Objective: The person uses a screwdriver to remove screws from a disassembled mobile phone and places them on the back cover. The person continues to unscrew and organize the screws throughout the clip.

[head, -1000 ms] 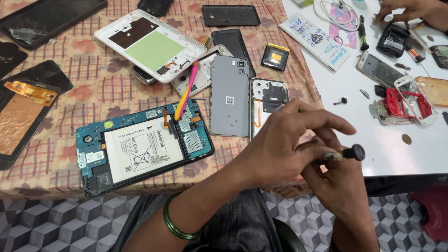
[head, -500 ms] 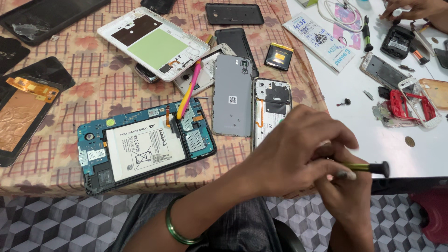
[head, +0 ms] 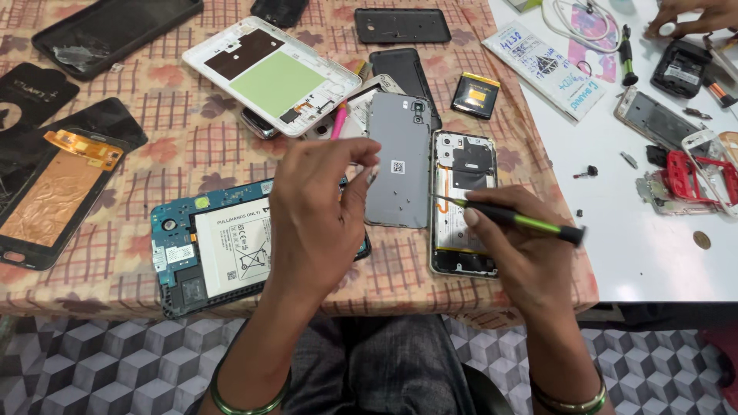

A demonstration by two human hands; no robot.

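- The right hand [head: 516, 253] is clenched around a thin screwdriver [head: 513, 219] with a green-and-black handle, held like a pen; its tip rests on or just above the opened phone [head: 463, 201], which lies face down at the near right of the patterned tablecloth [head: 192, 146], back cover off.
- The left hand [head: 319, 204] hovers over the right part of the opened blue tablet [head: 211, 253], fingers pinched together near the grey back cover [head: 398, 157]. Whether it grasps anything small cannot be told.
- A pink tool [head: 338, 121] pokes out just beyond the left hand, beside a white tablet frame [head: 269, 73] with a green panel.
- Far right, on the white table [head: 653, 253], another person's hand [head: 692, 15] rests among phone parts, a red frame [head: 696, 177] and loose screws.
- Risk: the driver tip sits near an orange flex cable inside the phone; a slip could likely scratch or tear it.
- Risk: the phone lies close to the table's near edge, so a sideways push might slide it off.
- Risk: a loosened screw could easily vanish into the busy cloth pattern.
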